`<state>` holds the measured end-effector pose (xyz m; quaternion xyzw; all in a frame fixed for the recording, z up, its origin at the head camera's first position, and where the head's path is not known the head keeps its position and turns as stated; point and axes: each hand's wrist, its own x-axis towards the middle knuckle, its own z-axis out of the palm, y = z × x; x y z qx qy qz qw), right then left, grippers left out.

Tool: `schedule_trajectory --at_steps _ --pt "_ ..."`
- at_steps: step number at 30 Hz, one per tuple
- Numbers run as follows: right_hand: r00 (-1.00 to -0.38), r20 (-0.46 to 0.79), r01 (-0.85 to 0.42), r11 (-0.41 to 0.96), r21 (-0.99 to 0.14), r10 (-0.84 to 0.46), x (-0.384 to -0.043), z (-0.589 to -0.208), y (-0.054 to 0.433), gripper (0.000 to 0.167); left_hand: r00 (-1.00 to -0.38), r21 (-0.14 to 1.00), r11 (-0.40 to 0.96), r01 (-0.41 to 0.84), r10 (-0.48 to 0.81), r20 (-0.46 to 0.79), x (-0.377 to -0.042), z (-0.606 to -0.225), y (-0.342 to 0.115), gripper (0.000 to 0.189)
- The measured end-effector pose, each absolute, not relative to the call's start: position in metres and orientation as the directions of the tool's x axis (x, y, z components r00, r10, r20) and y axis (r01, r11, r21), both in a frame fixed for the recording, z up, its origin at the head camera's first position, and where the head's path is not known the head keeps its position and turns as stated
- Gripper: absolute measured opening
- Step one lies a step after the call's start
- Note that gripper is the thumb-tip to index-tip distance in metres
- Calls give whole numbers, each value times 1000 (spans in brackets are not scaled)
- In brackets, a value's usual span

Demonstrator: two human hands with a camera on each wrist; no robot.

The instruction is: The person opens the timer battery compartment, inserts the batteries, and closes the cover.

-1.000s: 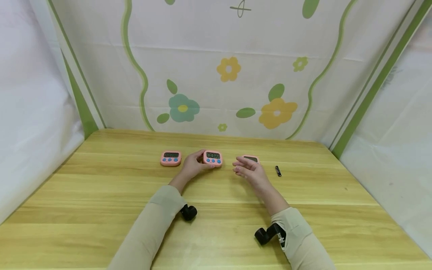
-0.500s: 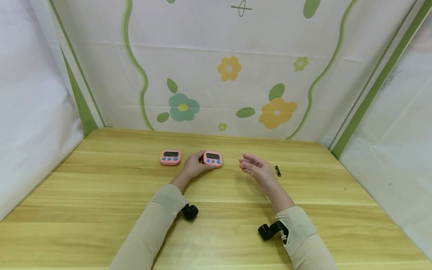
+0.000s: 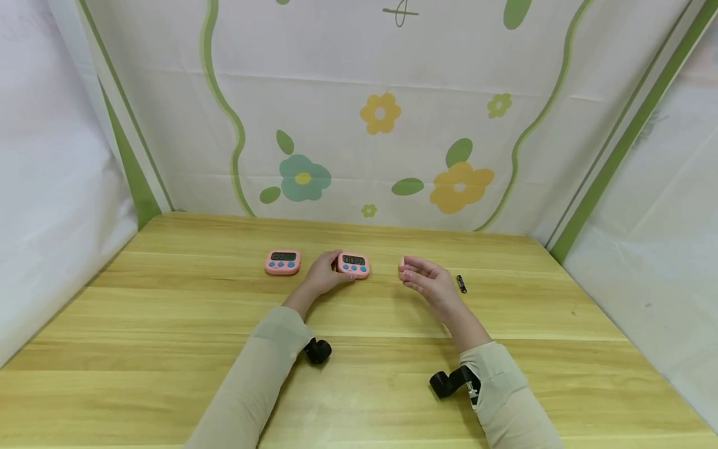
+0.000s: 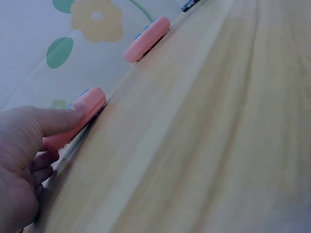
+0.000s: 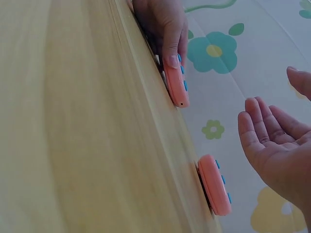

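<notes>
My left hand (image 3: 323, 274) grips a pink digital timer (image 3: 354, 265) with blue buttons, the middle one of three in a row. Its thumb lies along the timer's near edge in the left wrist view, where the timer (image 4: 73, 127) stays on the table. Over the right-hand timer (image 3: 401, 268) hovers my right hand (image 3: 434, 288), hiding most of it in the head view. The right wrist view shows this hand (image 5: 282, 141) with extended, slightly bent fingers, apart from the timer (image 5: 214, 185) and holding nothing.
A third pink timer (image 3: 283, 262) lies left of my left hand. One small black battery (image 3: 461, 284) lies right of my right hand. Behind the wooden table (image 3: 359, 374) hangs a white flowered cloth (image 3: 336, 125).
My right hand has shifted a little to the right, covering more of the right-hand timer, and has since stayed nearly still. My left hand and its timer have barely moved.
</notes>
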<state>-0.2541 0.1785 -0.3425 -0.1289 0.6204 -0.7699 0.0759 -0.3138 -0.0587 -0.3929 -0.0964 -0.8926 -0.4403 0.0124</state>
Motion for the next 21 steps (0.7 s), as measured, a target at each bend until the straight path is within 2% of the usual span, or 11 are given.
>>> schedule_trajectory --at_steps 11,21 --pt "-953 106 -51 -192 -980 -285 -254 -344 179 46 -973 702 676 223 195 122 -314 -394 -62 72" --pt "-947 106 -76 -109 -991 -304 -256 -347 182 46 -978 752 633 182 196 73 -313 -394 -63 80"
